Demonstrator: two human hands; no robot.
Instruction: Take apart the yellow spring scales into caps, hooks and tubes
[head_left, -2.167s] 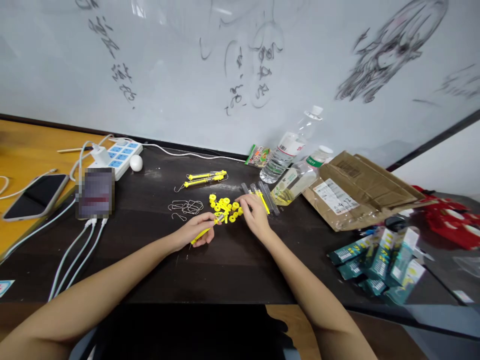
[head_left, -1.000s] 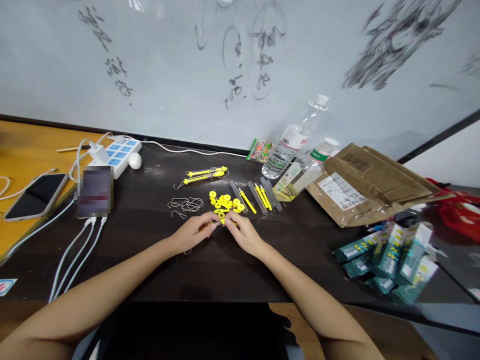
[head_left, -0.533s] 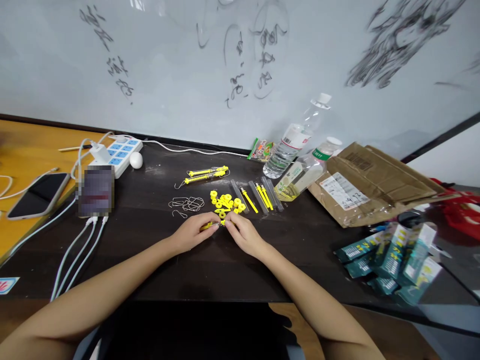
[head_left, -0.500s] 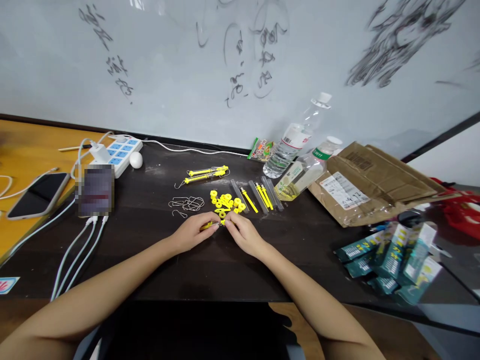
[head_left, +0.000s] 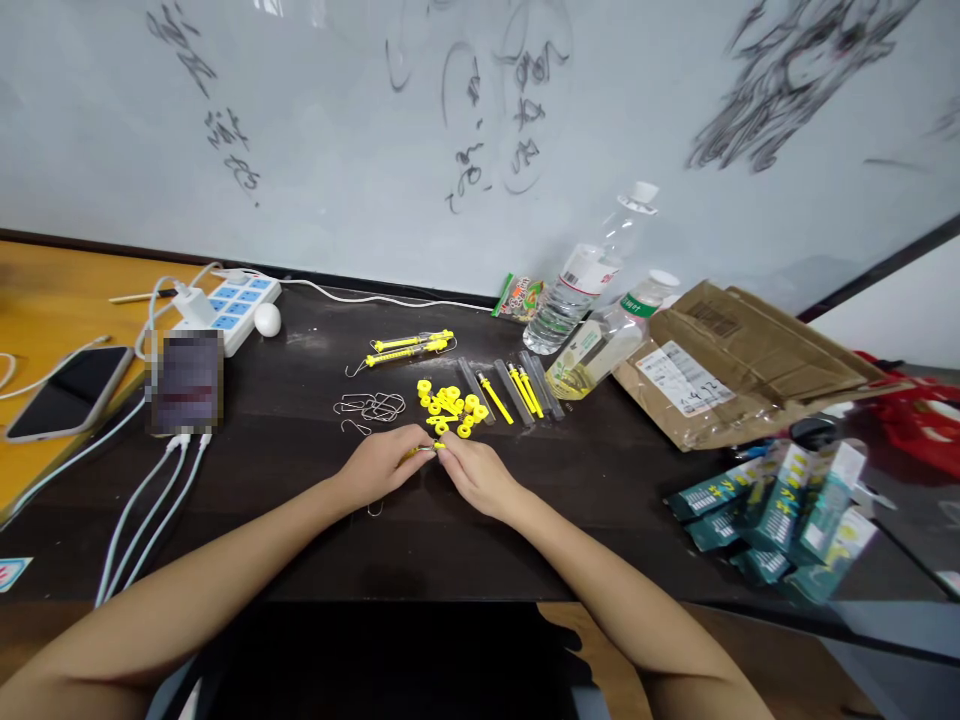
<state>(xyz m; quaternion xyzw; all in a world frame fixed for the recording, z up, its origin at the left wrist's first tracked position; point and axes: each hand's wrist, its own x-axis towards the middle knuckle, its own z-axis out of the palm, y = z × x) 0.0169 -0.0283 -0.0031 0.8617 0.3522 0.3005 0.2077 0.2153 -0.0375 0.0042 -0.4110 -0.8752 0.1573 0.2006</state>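
Note:
My left hand (head_left: 381, 465) is closed around a yellow spring scale (head_left: 418, 452), most of it hidden by the fingers. Fingertips of my right hand (head_left: 480, 474) pinch the scale's yellow end, meeting the left fingers. A thin wire hook (head_left: 376, 508) shows below my left hand. Just beyond the hands lies a pile of small yellow caps and rings (head_left: 448, 405). Left of it are several loose wire hooks (head_left: 379, 406). Two whole spring scales (head_left: 409, 352) lie farther back. To the right are clear plastic tubes (head_left: 514, 393) and yellow rods with springs (head_left: 495, 400).
Two bottles (head_left: 574, 295) and a snack packet (head_left: 519, 297) stand by the whiteboard. A cardboard package (head_left: 712, 370) and green boxes (head_left: 780, 510) are on the right. Left are a power strip (head_left: 240, 305), a cabled device (head_left: 185, 383) and a phone (head_left: 71, 393).
My hands remain together at the spring scale, with the right fingers slightly shifted over its end. A wire hook now shows below my left hand. The view has shifted slightly.

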